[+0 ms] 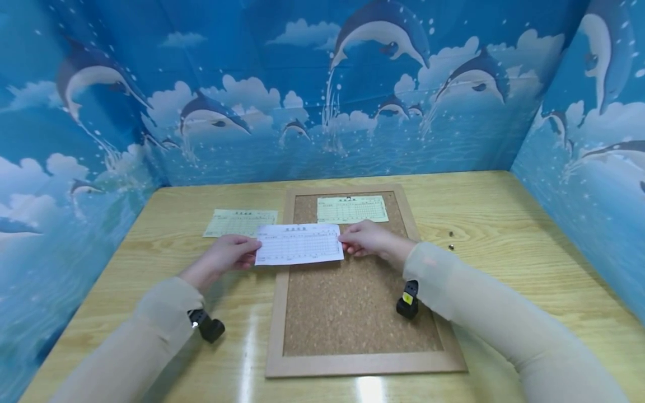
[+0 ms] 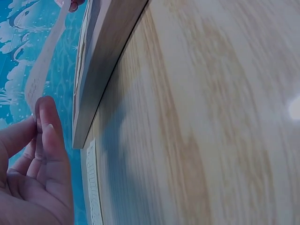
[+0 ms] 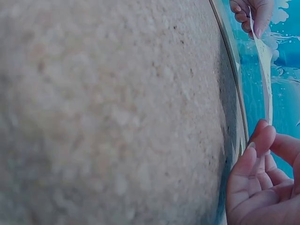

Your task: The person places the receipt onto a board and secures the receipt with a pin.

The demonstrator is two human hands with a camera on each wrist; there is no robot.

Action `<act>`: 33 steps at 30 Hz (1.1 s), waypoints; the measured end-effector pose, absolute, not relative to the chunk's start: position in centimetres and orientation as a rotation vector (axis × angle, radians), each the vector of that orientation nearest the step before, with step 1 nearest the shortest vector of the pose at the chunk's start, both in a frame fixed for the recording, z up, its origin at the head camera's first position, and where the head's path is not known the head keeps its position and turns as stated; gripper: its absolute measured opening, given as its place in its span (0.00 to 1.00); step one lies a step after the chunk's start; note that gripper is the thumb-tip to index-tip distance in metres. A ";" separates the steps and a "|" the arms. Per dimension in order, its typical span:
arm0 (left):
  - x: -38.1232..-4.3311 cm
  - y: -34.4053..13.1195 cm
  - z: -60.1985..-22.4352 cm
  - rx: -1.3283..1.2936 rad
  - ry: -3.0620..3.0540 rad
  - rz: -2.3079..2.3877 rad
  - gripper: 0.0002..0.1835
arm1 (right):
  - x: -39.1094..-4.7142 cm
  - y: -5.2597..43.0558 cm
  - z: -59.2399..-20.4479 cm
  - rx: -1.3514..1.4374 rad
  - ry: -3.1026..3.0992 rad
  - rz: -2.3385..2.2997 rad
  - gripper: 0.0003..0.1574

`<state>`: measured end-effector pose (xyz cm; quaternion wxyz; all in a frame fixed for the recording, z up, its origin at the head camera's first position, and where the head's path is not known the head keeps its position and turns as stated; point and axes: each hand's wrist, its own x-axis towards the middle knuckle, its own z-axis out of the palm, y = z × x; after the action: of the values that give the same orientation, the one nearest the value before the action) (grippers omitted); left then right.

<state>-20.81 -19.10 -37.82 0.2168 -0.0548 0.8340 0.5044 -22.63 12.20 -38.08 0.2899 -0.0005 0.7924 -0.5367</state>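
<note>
In the head view, both hands are pinching a white rectangular printed paper form (image 1: pixel 298 244) by its opposite short ends, the left hand (image 1: pixel 234 251) at one end and the right hand (image 1: pixel 369 238) at the other, and the form is hanging between them above a brown cork board with a pale wooden frame (image 1: pixel 367 365). Just beyond the right hand, a light-green printed form (image 1: pixel 351 210) is lying on the cork; beyond the left hand, another light-green form (image 1: pixel 239 223) is resting on the yellowish wood-grain bench (image 1: pixel 484 207). Two small metallic pins (image 1: pixel 451 247) are lying to the right of the right hand. In the left wrist view, the left thumb and fingertips are gripping the form's near end. In the right wrist view, the right fingertips are gripping the opposite end, beside the blurred cork.
</note>
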 end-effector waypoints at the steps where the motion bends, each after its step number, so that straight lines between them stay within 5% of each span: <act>1: -20.8 -19.0 -37.8 -0.143 2.308 1.394 0.20 | -22.6 12.3 -38.1 -0.001 2.113 -1.435 0.12; 33: -22.0 -16.7 -38.9 -0.044 2.237 1.411 0.16 | -22.7 14.9 -38.4 -0.029 2.191 -1.375 0.13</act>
<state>-22.01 -16.66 -38.86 0.2456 -0.0161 0.8197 0.5172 -22.70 14.93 -38.37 0.2739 -0.0107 0.8146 -0.5112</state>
